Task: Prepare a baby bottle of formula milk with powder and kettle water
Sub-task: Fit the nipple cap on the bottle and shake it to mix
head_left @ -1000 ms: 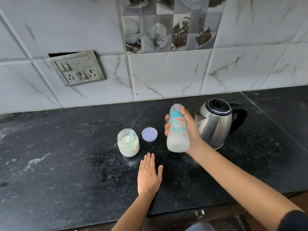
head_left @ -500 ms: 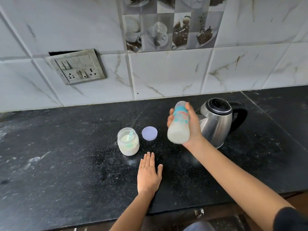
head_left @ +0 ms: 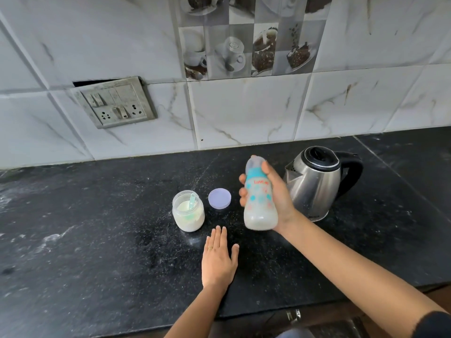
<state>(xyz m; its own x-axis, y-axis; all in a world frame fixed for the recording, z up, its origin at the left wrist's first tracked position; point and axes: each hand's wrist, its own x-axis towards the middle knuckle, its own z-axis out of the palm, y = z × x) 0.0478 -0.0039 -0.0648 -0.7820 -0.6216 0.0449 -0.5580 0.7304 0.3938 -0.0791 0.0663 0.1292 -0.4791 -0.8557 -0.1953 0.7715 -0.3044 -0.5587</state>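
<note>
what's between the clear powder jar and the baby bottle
A round lilac plastic lid lies flat on the black stone counter between them, as the head view shows.

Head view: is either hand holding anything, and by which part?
The right hand grips the bottle around its body. The left hand rests flat on the counter, holding nothing.

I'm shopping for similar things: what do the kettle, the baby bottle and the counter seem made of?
Kettle: brushed steel, judging by its dull silver sheen; black handle, probably plastic. Baby bottle: translucent plastic, it seems, since white liquid shows through. Counter: black speckled stone, perhaps granite, faintly glossy.
</note>
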